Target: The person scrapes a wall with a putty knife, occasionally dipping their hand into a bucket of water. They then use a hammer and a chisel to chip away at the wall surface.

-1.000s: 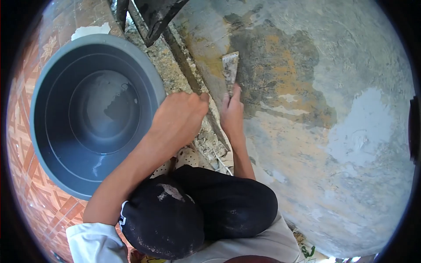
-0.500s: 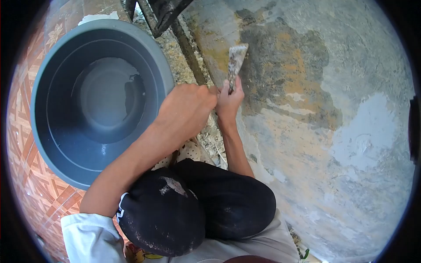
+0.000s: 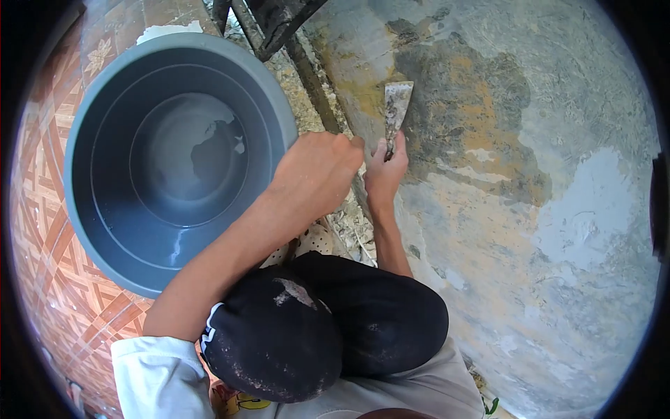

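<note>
My right hand [image 3: 386, 174] grips a putty knife [image 3: 398, 105] by its lower part. The wide blade points up and away from me, and it is smeared with pale and dark residue. My left hand [image 3: 321, 164] is closed in a fist just left of the right hand, with its back towards me. Its fingers are curled under, so whatever it may hold is hidden. Left of that hand stands a large grey plastic tub [image 3: 283, 112] with shallow water at the bottom. On the right is a rough wall [image 3: 481, 105] with a dark damp patch and bare orange-brown spots.
Patterned reddish tiles [image 3: 49, 209] lie under and left of the tub. A dark metal frame [image 3: 279, 24] stands at the top. Rubble [image 3: 352, 223] lines the foot of the wall. My bent knees in black trousers [image 3: 377, 321] are close below my hands.
The view has shifted slightly, so the tub and hands appear further right. The putty knife's blade is turned a little and sits lower in view. Both hands stay closed.
</note>
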`<control>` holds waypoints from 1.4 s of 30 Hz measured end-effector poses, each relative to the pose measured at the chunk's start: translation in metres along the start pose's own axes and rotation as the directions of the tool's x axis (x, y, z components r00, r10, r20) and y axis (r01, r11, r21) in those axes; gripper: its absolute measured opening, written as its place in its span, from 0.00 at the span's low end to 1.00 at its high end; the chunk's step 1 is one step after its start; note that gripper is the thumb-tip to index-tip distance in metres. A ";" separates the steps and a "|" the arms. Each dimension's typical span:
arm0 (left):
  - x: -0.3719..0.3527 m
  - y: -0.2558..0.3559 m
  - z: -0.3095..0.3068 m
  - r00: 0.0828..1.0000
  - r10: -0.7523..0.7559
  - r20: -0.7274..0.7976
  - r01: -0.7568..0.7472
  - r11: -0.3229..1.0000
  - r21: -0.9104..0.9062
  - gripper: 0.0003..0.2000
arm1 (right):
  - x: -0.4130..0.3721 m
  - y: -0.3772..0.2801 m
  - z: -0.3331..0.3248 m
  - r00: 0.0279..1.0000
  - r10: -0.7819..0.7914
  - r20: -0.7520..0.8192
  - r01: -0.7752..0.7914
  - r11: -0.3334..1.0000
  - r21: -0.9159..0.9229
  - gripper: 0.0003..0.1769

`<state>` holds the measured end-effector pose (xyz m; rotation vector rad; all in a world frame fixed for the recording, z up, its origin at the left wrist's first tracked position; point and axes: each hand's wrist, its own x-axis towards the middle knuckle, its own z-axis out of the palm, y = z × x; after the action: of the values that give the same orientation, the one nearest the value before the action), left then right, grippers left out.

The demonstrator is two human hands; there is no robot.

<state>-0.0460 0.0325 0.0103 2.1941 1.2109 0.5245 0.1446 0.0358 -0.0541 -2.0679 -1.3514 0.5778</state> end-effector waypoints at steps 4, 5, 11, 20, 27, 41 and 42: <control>0.000 0.003 0.005 1.000 -0.008 0.018 0.008 1.000 -0.003 0.09 | 0.012 0.002 0.010 0.998 -0.063 -0.030 0.063 0.998 -0.006 0.23; 0.000 0.004 0.004 0.999 -0.010 0.033 0.011 1.000 -0.016 0.09 | 0.010 0.000 0.009 0.999 -0.043 -0.033 0.043 0.999 0.013 0.23; -0.001 -0.002 0.000 1.000 -0.010 -0.022 0.009 0.999 -0.035 0.09 | 0.010 -0.005 0.001 0.999 0.030 0.030 -0.033 0.993 0.116 0.23; 0.001 0.000 0.000 1.000 -0.001 -0.015 0.001 1.000 -0.013 0.11 | -0.013 -0.032 -0.046 0.860 0.174 0.480 -0.345 0.891 0.295 0.27; 0.002 0.004 -0.001 1.000 -0.007 0.014 0.006 1.000 0.011 0.10 | -0.016 -0.024 -0.080 0.942 -0.099 0.320 0.167 0.966 -0.195 0.25; 0.002 0.006 -0.003 1.000 0.008 0.018 -0.009 0.998 0.060 0.09 | -0.004 -0.065 -0.087 0.975 -0.217 -0.045 0.218 0.902 0.373 0.10; 0.001 0.006 -0.003 1.000 0.015 0.023 -0.016 0.998 0.068 0.08 | 0.001 -0.066 -0.084 0.962 -0.258 -0.094 0.271 0.842 0.466 0.09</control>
<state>-0.0429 0.0318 0.0163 2.2618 1.2170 0.4699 0.1555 0.0366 0.0519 -1.4586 -1.2929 0.6764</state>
